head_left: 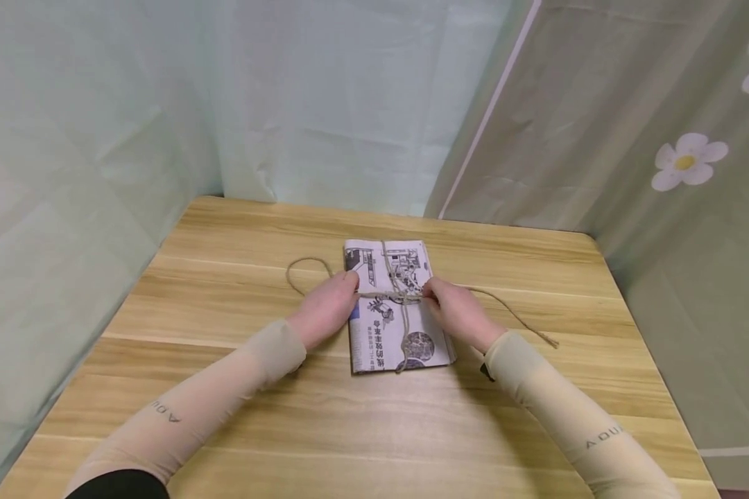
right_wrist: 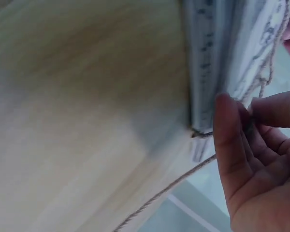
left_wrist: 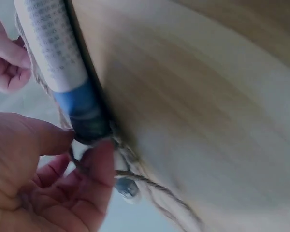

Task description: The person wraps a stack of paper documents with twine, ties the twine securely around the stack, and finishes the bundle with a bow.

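Observation:
A folded newspaper bundle (head_left: 365, 346) lies on the wooden table, with brown twine (head_left: 406, 326) running lengthwise and crosswise over its top. At the bundle's left edge my left hand (head_left: 328, 305) pinches the crosswise strand between thumb and fingers. My right hand (head_left: 458, 312) pinches the twine near the right edge, and the strand stretches straight between both hands. In the left wrist view, the twine (left_wrist: 154, 183) trails away below the fingers. From the right hand, a loose end of twine (right_wrist: 169, 187) runs off, seen in the right wrist view.
The wooden table (head_left: 256, 416) reaches out on all sides of the bundle. A pale curtain (head_left: 349, 104) hangs behind it, and a grey-green one with white flowers (head_left: 689, 163) hangs at the right. On the left, a twine loop (head_left: 306, 259) lies on the wood.

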A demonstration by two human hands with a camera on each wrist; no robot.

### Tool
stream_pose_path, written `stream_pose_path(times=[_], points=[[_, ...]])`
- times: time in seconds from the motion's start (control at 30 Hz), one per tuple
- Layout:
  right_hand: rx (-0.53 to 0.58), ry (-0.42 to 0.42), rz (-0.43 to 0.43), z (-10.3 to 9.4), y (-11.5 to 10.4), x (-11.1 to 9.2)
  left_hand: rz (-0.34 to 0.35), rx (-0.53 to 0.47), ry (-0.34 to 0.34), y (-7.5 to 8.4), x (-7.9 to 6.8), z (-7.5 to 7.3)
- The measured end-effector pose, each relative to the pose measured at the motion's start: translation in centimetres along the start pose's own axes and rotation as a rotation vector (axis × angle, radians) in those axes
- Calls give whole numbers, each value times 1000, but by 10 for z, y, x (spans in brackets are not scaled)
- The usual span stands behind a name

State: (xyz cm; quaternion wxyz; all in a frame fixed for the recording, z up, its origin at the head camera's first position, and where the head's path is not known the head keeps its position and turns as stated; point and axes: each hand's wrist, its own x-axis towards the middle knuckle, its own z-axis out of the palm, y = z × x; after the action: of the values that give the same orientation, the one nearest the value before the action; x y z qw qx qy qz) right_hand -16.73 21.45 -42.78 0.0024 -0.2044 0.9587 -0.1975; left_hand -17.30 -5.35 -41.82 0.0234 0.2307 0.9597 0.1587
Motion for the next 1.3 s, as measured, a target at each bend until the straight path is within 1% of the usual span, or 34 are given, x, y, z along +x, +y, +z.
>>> stream_pose_path(times=[0.2, 0.3, 0.4, 0.5, 0.63, 0.67, 0.7, 0.77, 0.9, 0.97, 1.03, 1.13, 1.23, 1.3], points=[[-53, -19, 27, 3, 7, -1, 27, -18, 13, -6, -2, -1], [-89, -28, 20, 0, 8, -1, -3, -39, -5, -7, -1, -1], [-99, -61, 8, -6, 7, -2, -41, -76, -25, -6, 1, -1], [-52, -138, 17, -12, 6, -3, -80, -131, -38, -6, 4, 0], [43, -296, 59, -17, 5, -9, -123, -198, -49, -6, 7, 4], [55, -322, 65, -17, 5, -11, -128, -205, -50, -6, 7, 5], [54, -330, 61, -16, 5, -13, -128, -210, -47, -6, 7, 5], [35, -292, 21, -16, 6, -16, -114, -209, -26, -6, 6, 7], [-14, -139, -85, -15, 9, -19, -65, -216, 15, -6, 0, 7], [-4, -92, -99, -15, 12, -17, -50, -242, 22, -6, -3, 6], [23, -74, -72, -13, 14, -12, -35, -268, 19, -6, -5, 5], [57, -62, 3, -10, 16, -6, 11, -284, 10, -6, -8, 3], [92, -62, 62, -7, 17, -1, 66, -271, -13, -7, -10, 1], [121, -59, 83, -4, 18, 2, 99, -259, -28, -9, -11, 1]])
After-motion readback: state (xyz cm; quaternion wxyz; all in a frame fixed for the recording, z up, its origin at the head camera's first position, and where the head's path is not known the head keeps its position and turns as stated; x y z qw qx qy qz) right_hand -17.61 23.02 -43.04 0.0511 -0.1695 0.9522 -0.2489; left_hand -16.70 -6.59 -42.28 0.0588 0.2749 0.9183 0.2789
